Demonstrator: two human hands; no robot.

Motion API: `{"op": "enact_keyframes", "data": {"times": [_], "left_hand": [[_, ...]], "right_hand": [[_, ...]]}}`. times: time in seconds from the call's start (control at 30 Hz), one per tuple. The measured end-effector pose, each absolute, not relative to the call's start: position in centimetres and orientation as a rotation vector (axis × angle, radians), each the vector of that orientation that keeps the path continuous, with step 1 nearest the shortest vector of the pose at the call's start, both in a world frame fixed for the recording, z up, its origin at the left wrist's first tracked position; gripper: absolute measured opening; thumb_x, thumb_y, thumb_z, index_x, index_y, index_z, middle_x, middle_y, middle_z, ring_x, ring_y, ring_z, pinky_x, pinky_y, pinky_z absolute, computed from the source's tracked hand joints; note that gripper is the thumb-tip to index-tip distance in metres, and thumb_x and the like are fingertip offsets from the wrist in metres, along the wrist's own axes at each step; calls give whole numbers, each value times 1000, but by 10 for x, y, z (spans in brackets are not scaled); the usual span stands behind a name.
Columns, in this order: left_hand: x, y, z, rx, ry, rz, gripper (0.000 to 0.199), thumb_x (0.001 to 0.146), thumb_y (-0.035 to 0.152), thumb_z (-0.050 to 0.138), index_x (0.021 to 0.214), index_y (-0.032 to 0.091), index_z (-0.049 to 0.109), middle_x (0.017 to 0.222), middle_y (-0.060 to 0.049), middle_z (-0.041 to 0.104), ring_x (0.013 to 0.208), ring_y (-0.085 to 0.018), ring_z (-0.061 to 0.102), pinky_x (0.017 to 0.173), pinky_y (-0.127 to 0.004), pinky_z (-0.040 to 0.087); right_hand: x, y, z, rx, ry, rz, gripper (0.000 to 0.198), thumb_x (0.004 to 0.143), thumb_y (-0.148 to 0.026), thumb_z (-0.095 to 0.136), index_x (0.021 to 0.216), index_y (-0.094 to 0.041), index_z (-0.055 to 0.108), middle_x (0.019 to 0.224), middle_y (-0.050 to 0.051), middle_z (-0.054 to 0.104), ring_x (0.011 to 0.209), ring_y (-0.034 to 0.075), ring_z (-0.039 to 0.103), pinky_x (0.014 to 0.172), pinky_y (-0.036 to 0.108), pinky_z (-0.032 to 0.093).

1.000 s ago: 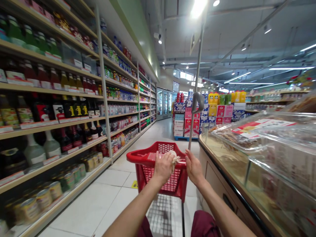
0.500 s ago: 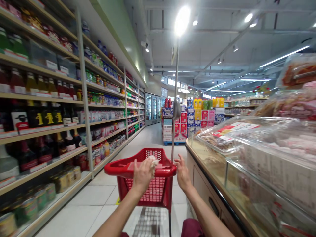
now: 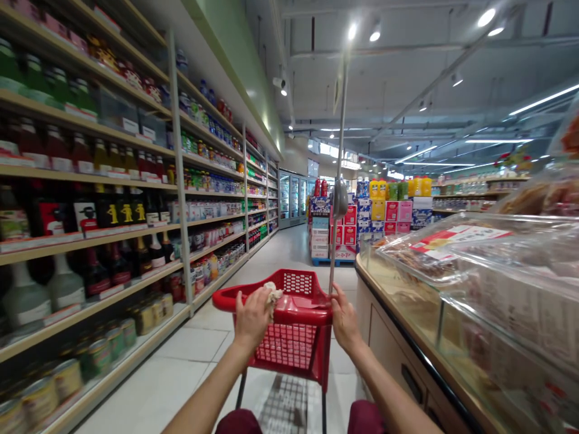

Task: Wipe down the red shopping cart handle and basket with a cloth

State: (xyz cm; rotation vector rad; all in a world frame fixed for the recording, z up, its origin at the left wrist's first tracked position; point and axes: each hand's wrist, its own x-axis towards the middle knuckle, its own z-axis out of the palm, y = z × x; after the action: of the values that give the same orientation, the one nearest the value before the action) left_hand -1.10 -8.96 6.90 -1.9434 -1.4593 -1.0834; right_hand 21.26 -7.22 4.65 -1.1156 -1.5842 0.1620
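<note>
The place is quite bright, and the light comes mostly from above. One small lamp (image 3: 352, 30) shines very strongly, with a soft glow around it; the spotlights (image 3: 486, 17) and the long tube lights (image 3: 545, 100) are also bright. On the clear plastic lids (image 3: 407, 253) there is much glare, while the red cart (image 3: 298, 314) has only small shiny spots. Under it, a shadow (image 3: 284, 410) with a grid pattern lies on the pale floor (image 3: 181, 355). The backs of the left shelves (image 3: 90, 311) are dark. Toward the edges, shapes are stretched, and the cans (image 3: 36, 398) look blurred.
</note>
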Motion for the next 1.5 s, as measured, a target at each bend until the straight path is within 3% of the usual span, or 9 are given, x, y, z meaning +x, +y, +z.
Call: {"op": "enact_keyframes", "data": {"times": [0.33, 0.5, 0.67, 0.77, 0.93, 1.13, 1.33, 1.5], "left_hand": [[30, -98, 55, -2126, -1168, -980, 32, 81, 20, 43, 111, 26, 48, 119, -5, 55, 108, -18, 49, 102, -51, 17], [-9, -93, 57, -1835, -1500, -1089, 30, 82, 22, 40, 110, 20, 49, 114, -11, 57, 103, -24, 52, 97, -57, 22], [23, -93, 59, -2094, -1236, -969, 29, 83, 23, 40, 111, 26, 48, 120, -5, 54, 109, -19, 48, 102, -53, 15], [0, -91, 60, -2069, -1284, -954, 30, 83, 23, 39, 111, 26, 48, 119, -6, 55, 108, -19, 50, 102, -53, 14], [-60, -90, 54, -1722, -1610, -993, 30, 81, 21, 38, 108, 20, 51, 113, -12, 58, 103, -25, 53, 96, -57, 22], [-30, -95, 48, -1967, -1276, -936, 32, 82, 20, 38, 112, 24, 48, 123, -7, 51, 113, -20, 45, 101, -51, 16], [-76, -92, 50, -1736, -1580, -1005, 32, 82, 20, 36, 111, 21, 49, 115, -11, 57, 104, -24, 53, 97, -57, 19], [-27, -94, 51, -1962, -1347, -988, 32, 82, 19, 36, 112, 23, 48, 121, -8, 53, 111, -20, 47, 101, -53, 15]], "right_hand": [[223, -77, 43, -1275, -1759, -129, 39, 87, -33, 26, 116, -18, 49, 103, 8, 62, 95, 18, 55, 78, 32, 34], [213, -85, 59, -1382, -1840, -217, 31, 87, -29, 32, 102, -20, 57, 93, 6, 66, 87, 19, 57, 75, 33, 28], [195, -93, 69, -1297, -1972, -225, 31, 88, -26, 31, 80, -24, 62, 82, 1, 67, 80, 15, 56, 75, 32, 25], [199, -90, 61, -1272, -1955, -243, 29, 87, -25, 33, 82, -23, 61, 84, 2, 66, 82, 16, 55, 79, 32, 26], [202, -88, 48, -1232, -1866, -301, 24, 85, -24, 36, 84, -22, 60, 84, 3, 64, 83, 16, 53, 84, 33, 26], [206, -90, 49, -1206, -1836, -313, 24, 86, -24, 35, 82, -22, 59, 83, 2, 63, 82, 17, 52, 86, 35, 26], [217, -86, 46, -1262, -1776, -338, 24, 85, -23, 35, 77, -21, 58, 79, 2, 62, 80, 17, 51, 85, 35, 27], [225, -81, 42, -1255, -1737, -350, 24, 84, -23, 34, 77, -20, 57, 77, 3, 62, 80, 18, 51, 85, 36, 28]]}}
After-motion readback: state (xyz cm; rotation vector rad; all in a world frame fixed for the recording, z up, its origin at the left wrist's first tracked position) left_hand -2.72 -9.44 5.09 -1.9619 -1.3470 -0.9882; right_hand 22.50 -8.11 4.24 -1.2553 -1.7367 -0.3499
